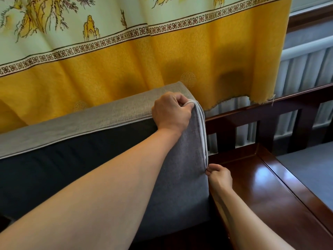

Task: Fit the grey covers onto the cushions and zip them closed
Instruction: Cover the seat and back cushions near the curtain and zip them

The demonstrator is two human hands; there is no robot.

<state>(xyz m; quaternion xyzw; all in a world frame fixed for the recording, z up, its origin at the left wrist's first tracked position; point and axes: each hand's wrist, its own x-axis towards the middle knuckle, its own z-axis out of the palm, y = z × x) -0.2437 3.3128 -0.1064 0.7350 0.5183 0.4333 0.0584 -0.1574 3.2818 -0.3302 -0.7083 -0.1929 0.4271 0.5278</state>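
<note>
Your left hand (171, 112) grips the grey cover (180, 168) at the cushion's top corner while your right hand (219, 175) pinches the zip (204, 141) lower down.

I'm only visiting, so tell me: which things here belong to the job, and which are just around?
Job: grey cover; cushion; zip; left hand gripping the cover's top corner; right hand pinching at the zip.
Around: yellow curtain; wooden bench.

A long cushion (75, 170) stands on edge, dark navy on its broad face, with a grey cover (182, 170) pulled over its right end; the cover's white-edged zip seam (202, 127) gapes open near the top corner
</note>
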